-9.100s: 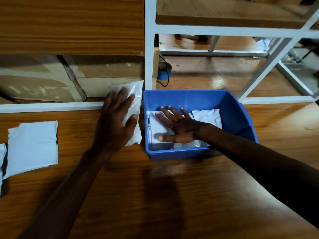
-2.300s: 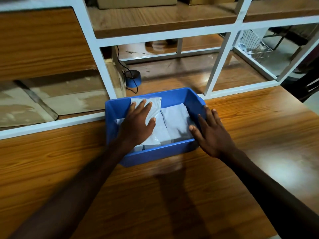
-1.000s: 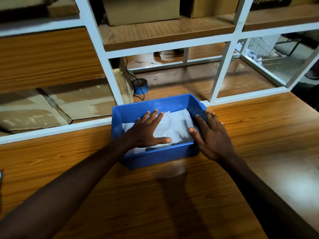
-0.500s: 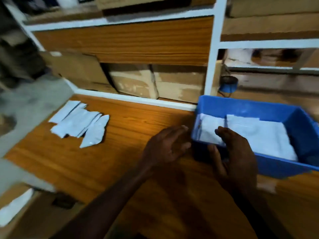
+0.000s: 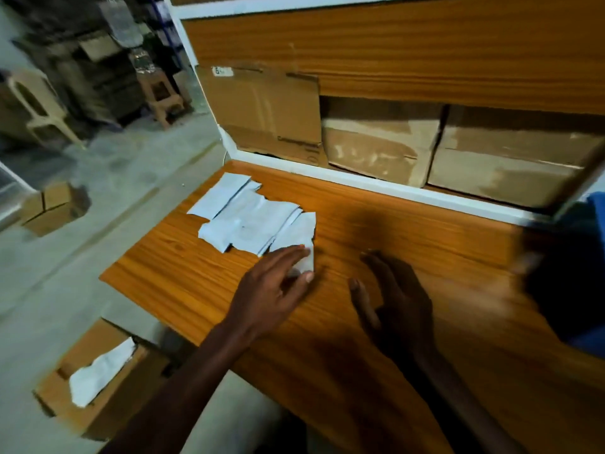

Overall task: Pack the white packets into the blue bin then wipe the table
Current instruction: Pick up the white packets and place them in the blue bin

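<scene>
The packets (image 5: 252, 221) lie in a loose overlapping pile near the left end of the desk (image 5: 409, 244), well apart from the bin (image 5: 589, 224), which shows only as a blurred blue shape at the right edge of the view. The left hand (image 5: 275, 290) reaches over the nearest packet (image 5: 299, 237); its fingers are extended, fingertips on the packet's lower edge and thumb beside its corner, a grip spread apart and not yet clamped on anything. The right hand (image 5: 397, 306) hovers above bare wood between pile and bin, fingers straight and apart, holding nothing.

The packets look thin, flat and very light, probably slick film or paper that bends easily and slides on the smooth wood. Lying flat, they likely give little to pinch from above; a free edge or corner is the place to take hold, perhaps after dragging one off its neighbours. Because they overlap, pulling one may shift the others.

How many packets are in the pile cannot be counted, since they cover one another. The bin's contents are cut off and blurred. No wiping cloth is visible. Another white piece (image 5: 100, 371) lies on a carton (image 5: 62, 401) on the floor below the desk; whether it is a packet cannot be told.
</scene>
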{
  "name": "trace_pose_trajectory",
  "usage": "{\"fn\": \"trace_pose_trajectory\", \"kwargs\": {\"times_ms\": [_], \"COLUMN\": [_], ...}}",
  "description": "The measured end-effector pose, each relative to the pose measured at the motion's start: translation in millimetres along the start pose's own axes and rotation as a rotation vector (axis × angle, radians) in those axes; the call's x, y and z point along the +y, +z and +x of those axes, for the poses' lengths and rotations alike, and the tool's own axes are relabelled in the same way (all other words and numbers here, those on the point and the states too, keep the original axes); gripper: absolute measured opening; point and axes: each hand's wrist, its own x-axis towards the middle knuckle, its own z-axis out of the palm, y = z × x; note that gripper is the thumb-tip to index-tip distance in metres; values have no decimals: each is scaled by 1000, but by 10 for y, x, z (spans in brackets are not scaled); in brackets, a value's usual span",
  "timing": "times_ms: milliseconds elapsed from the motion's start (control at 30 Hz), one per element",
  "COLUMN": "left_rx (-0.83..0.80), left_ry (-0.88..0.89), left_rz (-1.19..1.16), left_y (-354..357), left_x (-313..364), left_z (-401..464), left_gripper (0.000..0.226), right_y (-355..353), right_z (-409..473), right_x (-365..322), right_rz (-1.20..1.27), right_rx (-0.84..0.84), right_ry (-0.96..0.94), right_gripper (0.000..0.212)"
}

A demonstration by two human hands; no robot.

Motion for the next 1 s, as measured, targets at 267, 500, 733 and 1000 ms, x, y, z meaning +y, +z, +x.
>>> {"fn": "trace_pose_trajectory", "kwargs": {"times_ms": [267, 500, 733, 1000], "left_rx": [-56, -126, -301, -345], "left_ry": [-20, -3, 40, -8], "left_rz": [77, 55, 109, 168], "left_y": [-724, -607, -287, -82], "left_x": [-1509, -2438, -2841, -3040], "left_z": [202, 696, 1302, 1222], "left_gripper": [48, 46, 51, 76], "right_y": [1441, 2261, 2838, 2677], "right_z": [592, 1044, 1499, 1563], "right_x": [-641, -829, -712, -219], "right_rz": [-53, -179, -445, -414], "right_rx": [-21, -287, -624, -835], "right_ry": [85, 261, 267, 68], "right_gripper": [47, 58, 67, 81]}}
